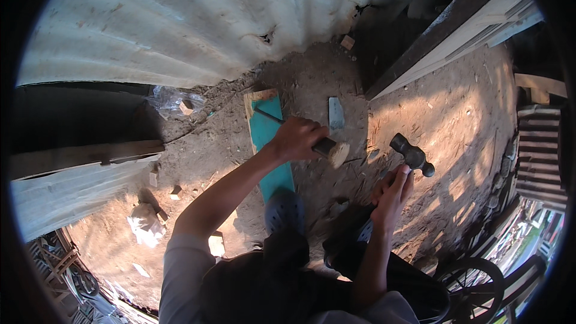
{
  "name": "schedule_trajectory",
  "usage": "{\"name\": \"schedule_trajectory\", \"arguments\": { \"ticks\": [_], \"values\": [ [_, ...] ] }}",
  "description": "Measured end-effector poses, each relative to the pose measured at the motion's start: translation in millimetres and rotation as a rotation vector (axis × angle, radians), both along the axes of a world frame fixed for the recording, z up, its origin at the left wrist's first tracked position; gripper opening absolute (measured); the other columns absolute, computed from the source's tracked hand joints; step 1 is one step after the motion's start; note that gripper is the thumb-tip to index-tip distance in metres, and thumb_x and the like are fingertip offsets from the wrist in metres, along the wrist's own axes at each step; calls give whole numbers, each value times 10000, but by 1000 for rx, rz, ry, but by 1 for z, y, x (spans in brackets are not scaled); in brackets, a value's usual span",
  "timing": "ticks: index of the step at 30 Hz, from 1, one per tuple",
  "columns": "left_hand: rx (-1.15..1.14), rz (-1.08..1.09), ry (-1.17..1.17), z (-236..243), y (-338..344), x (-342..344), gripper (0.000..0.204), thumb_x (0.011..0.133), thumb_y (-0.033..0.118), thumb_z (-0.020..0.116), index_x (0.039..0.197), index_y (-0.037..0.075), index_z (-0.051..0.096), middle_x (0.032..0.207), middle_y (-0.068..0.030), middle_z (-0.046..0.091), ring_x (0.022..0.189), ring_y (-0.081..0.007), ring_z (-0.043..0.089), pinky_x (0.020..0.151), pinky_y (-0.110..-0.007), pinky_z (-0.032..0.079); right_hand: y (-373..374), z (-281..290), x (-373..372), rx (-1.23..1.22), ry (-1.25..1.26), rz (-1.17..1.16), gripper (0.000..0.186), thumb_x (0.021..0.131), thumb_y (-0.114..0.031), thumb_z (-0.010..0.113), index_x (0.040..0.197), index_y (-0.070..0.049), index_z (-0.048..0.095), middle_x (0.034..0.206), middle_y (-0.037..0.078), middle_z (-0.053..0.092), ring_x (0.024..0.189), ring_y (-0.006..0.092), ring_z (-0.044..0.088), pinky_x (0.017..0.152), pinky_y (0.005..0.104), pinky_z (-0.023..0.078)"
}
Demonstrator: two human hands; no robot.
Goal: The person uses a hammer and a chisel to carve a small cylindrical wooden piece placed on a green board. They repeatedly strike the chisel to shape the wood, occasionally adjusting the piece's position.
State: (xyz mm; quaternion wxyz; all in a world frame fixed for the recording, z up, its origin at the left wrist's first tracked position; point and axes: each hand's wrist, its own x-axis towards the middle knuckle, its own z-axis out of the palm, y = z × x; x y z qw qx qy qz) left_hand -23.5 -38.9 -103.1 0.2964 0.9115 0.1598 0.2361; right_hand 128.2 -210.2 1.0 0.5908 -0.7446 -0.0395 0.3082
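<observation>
Two hands, two tools, so it looks like chisel-and-hammer work on a board lying on the dirt ground [456, 114]. Left hand [297, 138] has its fingers wrapped tight around a wooden-handled chisel [331, 150], with the thin dark shaft running off to the far left and its tip resting on the teal plank [267, 138] close to the bare wood at the plank's far end. Right hand [393, 192] has its fingers closed around the handle of a ball-peen hammer [413, 155], head raised and sitting just right of the chisel's butt, not touching it. The plank runs from far to near, and its near end goes under what seems to be the person's blue shoe [282, 210], probably pinning it down. My read is this is mid-swing or the wind-up between strikes, so the cut itself isn't done yet. Next move, I'd guess, needs the hammer face brought squarely onto that rounded handle end while the left hand keeps the blade angle steady, since the butt is a small target and a glancing hit would skid toward the knuckles. Around it: a corrugated metal sheet [180, 18] at the far side, wood offcuts [175, 192] on the left, and a bicycle wheel [474, 282] near right.
</observation>
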Motion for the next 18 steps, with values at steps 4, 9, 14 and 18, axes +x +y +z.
{"name": "schedule_trajectory", "arguments": {
  "ticks": [4,9,14,18],
  "values": [
    [74,71,4,6,4,10,376,575,239,718,897,75,612,713,-80,619,652,-271,637,559,-388,514,4,1,-2,24,45,-3,326,992,-426,416,842,-137,399,558,-32,276,384,59,238,344,221,196],
    [73,-5,-36,0,-8,12,378,561,207,707,902,77,609,704,-84,608,659,-278,634,564,-395,510,4,3,-4,17,109,-14,333,985,-439,425,848,-137,402,558,-35,263,393,59,231,348,226,192],
    [36,19,-56,-3,-8,13,373,542,169,692,893,74,604,700,-94,602,654,-289,626,566,-406,508,0,3,-1,35,105,-13,328,987,-437,421,851,-139,404,558,-36,261,397,59,228,350,225,195],
    [29,24,-18,2,-3,12,372,534,152,688,888,71,606,696,-99,602,657,-293,625,571,-410,509,-3,4,1,29,85,-10,335,988,-438,419,849,-134,404,561,-34,268,399,58,232,350,223,199]
  ]
}}
